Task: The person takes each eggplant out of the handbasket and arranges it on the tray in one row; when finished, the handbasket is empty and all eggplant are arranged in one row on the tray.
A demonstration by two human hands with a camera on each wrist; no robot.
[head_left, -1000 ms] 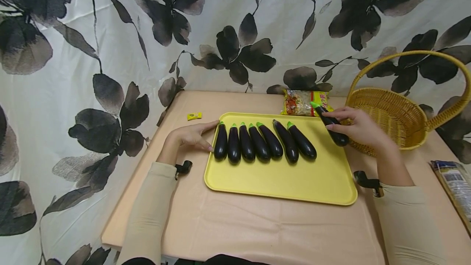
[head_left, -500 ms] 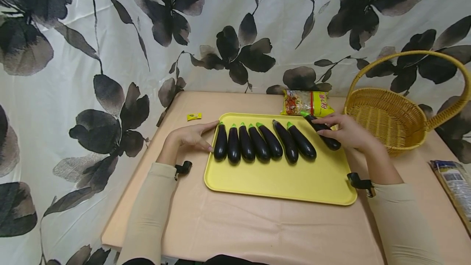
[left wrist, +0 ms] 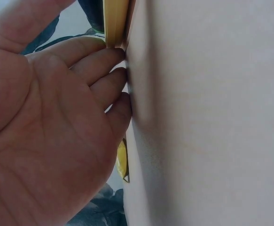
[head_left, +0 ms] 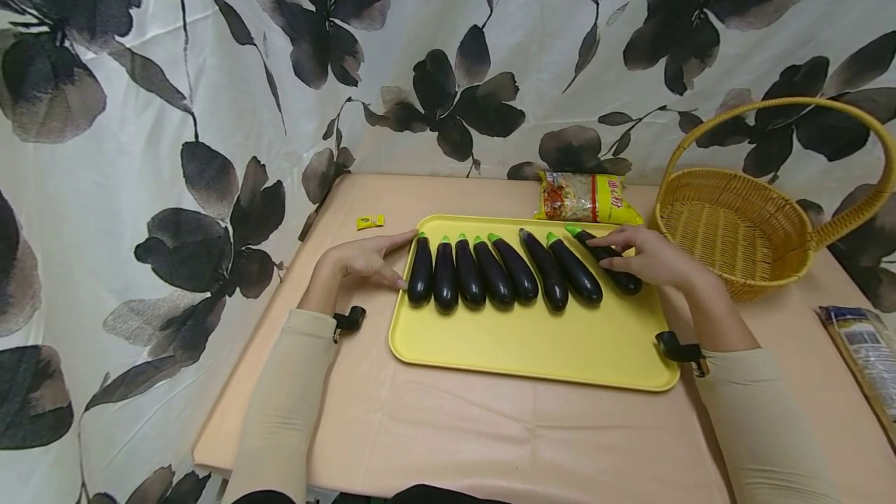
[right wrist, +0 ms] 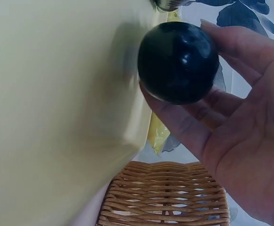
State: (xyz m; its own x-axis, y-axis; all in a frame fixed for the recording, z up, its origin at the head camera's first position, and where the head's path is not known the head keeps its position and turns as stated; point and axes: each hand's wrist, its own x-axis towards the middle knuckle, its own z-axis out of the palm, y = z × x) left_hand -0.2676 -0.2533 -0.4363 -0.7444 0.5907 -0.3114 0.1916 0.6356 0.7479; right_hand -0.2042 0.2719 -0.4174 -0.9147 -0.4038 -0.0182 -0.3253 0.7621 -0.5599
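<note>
My right hand (head_left: 651,257) holds a dark purple eggplant (head_left: 625,281) with a green tip between thumb and fingers, at the right part of the yellow tray (head_left: 518,344). In the right wrist view the rounded end of this eggplant (right wrist: 178,63) faces the camera, close over the tray surface. Several more eggplants (head_left: 495,274) lie side by side on the tray, stems toward the back. At the tray's left edge rests my left hand (head_left: 358,260); the left wrist view shows its fingers (left wrist: 101,63) loosely extended, tips right at the rim.
A wicker basket (head_left: 731,212) with a tall handle stands right of the tray. Behind the tray lies a yellow food packet (head_left: 581,197), and a small yellow sachet (head_left: 369,222) at the back left. Another package (head_left: 864,356) sits at the right edge.
My right hand has moved left with the eggplant, from over the tray's right edge to beside the row. The left hand has stayed in place.
</note>
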